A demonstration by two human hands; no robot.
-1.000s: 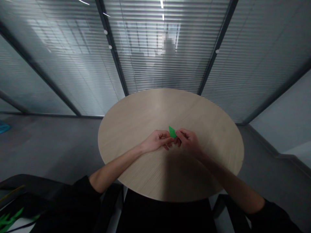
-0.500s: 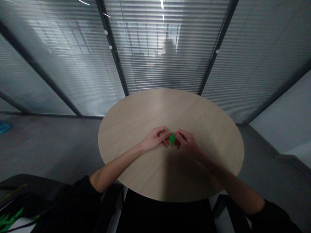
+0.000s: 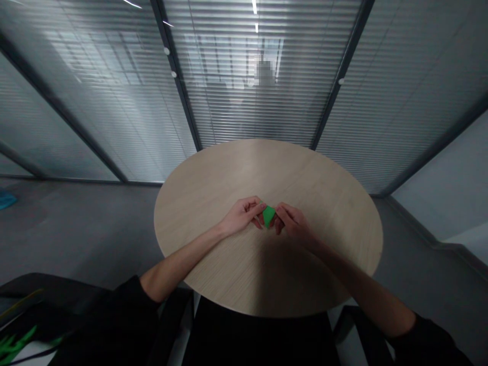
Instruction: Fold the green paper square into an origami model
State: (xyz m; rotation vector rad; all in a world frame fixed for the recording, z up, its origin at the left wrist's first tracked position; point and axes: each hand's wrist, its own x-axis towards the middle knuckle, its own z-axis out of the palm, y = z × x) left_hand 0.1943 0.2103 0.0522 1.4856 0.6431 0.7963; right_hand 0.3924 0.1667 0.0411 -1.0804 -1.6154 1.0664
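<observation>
A small green piece, flat-looking and pointed at its lower end, is held between my two hands above the middle of the round wooden table. My left hand pinches its left side with thumb and fingers. On the right side, the fingertips of my right hand grip its upper right corner, with the other fingers curled below. What the piece is made of cannot be made out.
Glass panels with blinds stand behind the table. A dark chair with green and white items is at the lower left. Something blue lies on the floor at the far left.
My left hand has shifted slightly left and up. More of the green piece shows between my hands, and it looks wider.
</observation>
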